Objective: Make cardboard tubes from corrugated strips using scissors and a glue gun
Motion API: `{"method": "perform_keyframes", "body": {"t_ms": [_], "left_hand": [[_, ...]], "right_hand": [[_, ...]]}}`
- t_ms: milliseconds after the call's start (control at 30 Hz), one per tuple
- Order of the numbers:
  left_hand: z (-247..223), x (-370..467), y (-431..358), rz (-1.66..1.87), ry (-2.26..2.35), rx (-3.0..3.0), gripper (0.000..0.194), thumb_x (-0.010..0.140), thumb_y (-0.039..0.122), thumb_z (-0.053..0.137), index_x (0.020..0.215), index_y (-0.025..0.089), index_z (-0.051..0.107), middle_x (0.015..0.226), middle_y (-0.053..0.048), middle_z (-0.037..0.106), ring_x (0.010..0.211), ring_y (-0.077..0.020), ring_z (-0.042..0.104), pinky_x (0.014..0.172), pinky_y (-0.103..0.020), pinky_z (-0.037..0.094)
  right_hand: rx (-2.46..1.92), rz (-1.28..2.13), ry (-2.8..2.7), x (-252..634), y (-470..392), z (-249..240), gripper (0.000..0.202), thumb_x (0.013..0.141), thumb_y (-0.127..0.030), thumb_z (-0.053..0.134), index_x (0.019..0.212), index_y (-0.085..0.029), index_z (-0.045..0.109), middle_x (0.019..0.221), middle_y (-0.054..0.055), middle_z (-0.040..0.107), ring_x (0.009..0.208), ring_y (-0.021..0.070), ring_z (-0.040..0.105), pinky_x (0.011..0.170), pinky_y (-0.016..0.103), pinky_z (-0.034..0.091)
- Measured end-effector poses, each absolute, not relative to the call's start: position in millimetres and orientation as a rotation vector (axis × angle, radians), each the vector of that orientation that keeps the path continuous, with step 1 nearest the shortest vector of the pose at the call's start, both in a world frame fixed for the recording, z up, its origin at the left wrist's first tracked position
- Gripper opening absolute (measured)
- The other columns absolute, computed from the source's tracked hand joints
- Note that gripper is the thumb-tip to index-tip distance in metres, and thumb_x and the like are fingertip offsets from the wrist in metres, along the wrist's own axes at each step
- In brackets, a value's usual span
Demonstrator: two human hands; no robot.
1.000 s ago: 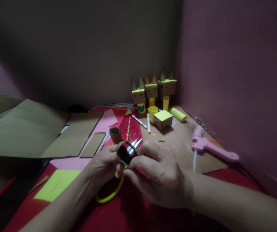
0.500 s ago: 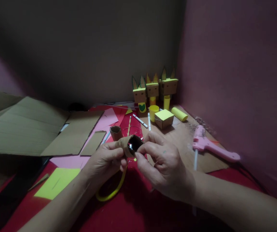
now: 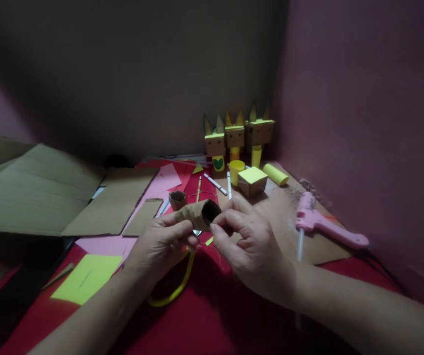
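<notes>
A brown cardboard tube (image 3: 193, 214) lies sideways between my hands, its dark open end turned toward the right. My left hand (image 3: 165, 241) is closed around the tube's left part, thumb in front. The fingers of my right hand (image 3: 251, 241) pinch the rim of the open end. A second cardboard tube (image 3: 178, 200) stands upright just behind my left fingers. Below my left hand a yellow cord-like loop (image 3: 171, 296) curves over the red cloth (image 3: 197, 330).
Three cardboard figures with pointed ears (image 3: 234, 135) stand at the back. Before them are a yellow-topped box (image 3: 252, 181) and a yellow roll (image 3: 275, 174). A pink glue gun (image 3: 326, 224) lies at the right. Cardboard sheets (image 3: 112, 202) and yellow paper (image 3: 86, 278) spread left.
The tube has turned slightly, so more of its side shows and its open end faces further right. My hands keep their grip on it.
</notes>
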State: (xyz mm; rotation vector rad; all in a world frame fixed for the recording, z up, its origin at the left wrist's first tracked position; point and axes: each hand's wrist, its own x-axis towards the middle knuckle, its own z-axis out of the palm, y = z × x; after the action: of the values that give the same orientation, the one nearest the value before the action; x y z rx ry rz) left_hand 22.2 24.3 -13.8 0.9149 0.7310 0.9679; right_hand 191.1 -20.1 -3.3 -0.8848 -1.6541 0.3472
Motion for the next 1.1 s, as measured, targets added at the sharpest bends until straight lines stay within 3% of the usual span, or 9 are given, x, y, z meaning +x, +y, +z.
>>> {"method": "perform_keyframes", "body": {"t_ms": [433, 633, 767, 1100], "left_hand": [[-5, 25, 19, 1.057, 0.844, 1.051, 0.032, 0.068, 0.011, 0.077, 0.1, 0.014, 0.075, 0.093, -0.01, 0.075, 0.055, -0.0092, 0.063, 0.053, -0.017, 0.054], [-6, 23, 18, 1.052, 0.902, 1.081, 0.032, 0.073, 0.016, 0.075, 0.105, 0.016, 0.073, 0.09, -0.008, 0.075, 0.062, -0.01, 0.064, 0.06, -0.017, 0.054], [-6, 24, 16, 1.073, 0.877, 1.096, 0.033, 0.072, 0.015, 0.075, 0.105, 0.015, 0.073, 0.092, -0.009, 0.075, 0.063, -0.0109, 0.063, 0.063, -0.02, 0.054], [-2, 27, 13, 1.083, 0.824, 1.123, 0.03, 0.069, 0.013, 0.076, 0.099, 0.015, 0.075, 0.097, -0.01, 0.075, 0.071, -0.0135, 0.065, 0.061, -0.019, 0.054]], "right_hand": [[-1.016, 0.566, -1.568, 195, -10, -7, 0.019, 0.081, -0.01, 0.054, 0.064, -0.017, 0.055, 0.071, -0.001, 0.048, 0.067, 0.0115, 0.048, 0.061, 0.027, 0.04], [-0.998, 0.705, -1.533, 196, -11, -6, 0.016, 0.083, -0.016, 0.055, 0.067, -0.016, 0.061, 0.073, 0.0, 0.052, 0.068, 0.0123, 0.051, 0.06, 0.028, 0.043], [-0.949, 0.722, -1.544, 195, -12, -5, 0.01, 0.078, -0.025, 0.068, 0.073, -0.016, 0.066, 0.077, 0.001, 0.052, 0.07, 0.0125, 0.051, 0.058, 0.026, 0.045], [-0.888, 0.857, -1.41, 199, -3, -11, 0.014, 0.073, -0.017, 0.073, 0.061, -0.019, 0.066, 0.074, -0.002, 0.05, 0.074, 0.0135, 0.05, 0.07, 0.032, 0.044]]}}
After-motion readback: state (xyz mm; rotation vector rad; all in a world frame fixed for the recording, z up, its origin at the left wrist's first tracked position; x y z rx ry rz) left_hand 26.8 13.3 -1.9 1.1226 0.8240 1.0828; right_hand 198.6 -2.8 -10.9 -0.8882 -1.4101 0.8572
